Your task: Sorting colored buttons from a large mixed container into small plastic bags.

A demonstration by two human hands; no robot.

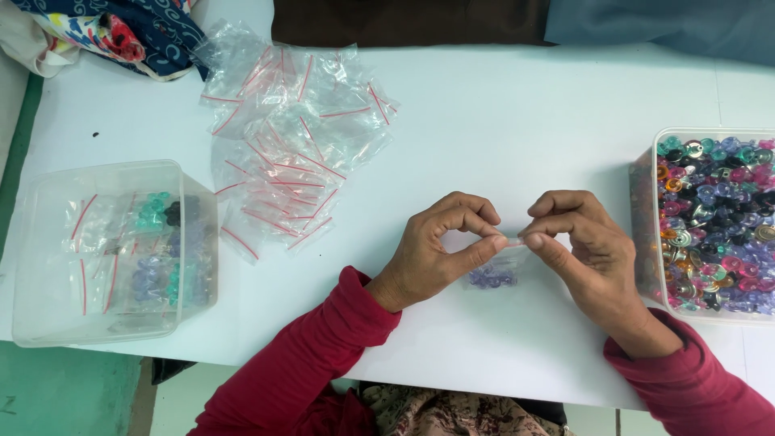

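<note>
My left hand (440, 246) and my right hand (577, 242) meet over the middle of the white table (500, 121). Both pinch the top edge of a small clear zip bag (494, 273) between thumb and forefinger. The bag hangs down between them and holds a few purple snap pieces at its bottom. Both arms wear red sleeves.
A pile of empty clear zip bags with red strips (291, 137) lies at the back left. A clear tub (113, 250) with filled bags stands at the left edge. A clear tub of several mixed coloured snap pieces (714, 222) stands at the right. Folded cloth lies along the far edge.
</note>
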